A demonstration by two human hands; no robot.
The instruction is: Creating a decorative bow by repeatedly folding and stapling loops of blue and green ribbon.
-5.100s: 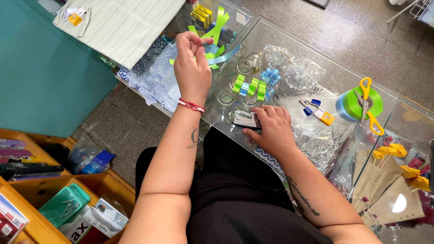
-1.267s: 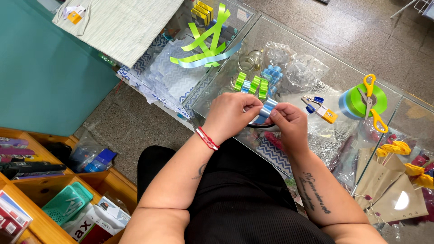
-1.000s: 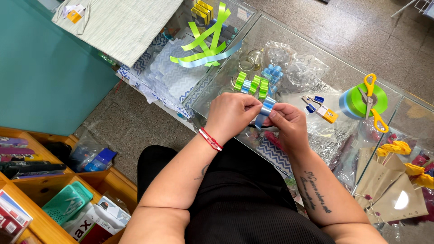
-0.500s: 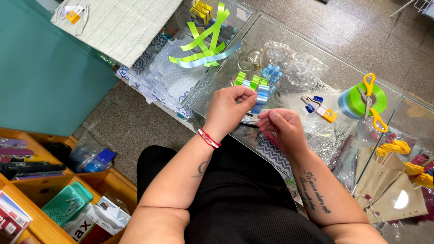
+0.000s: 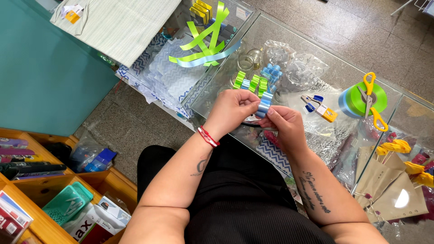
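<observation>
Between both hands (image 5: 260,115); blue ribbon (image 5: 264,103).

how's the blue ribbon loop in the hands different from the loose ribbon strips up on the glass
The blue loop is folded over and pinched between the left hand and right hand; the loose strips lie flat and untouched on the glass top. The loop is short and all light blue; the strips are long, crossed, mostly lime green with one blue. Both are glossy ribbon.
</observation>
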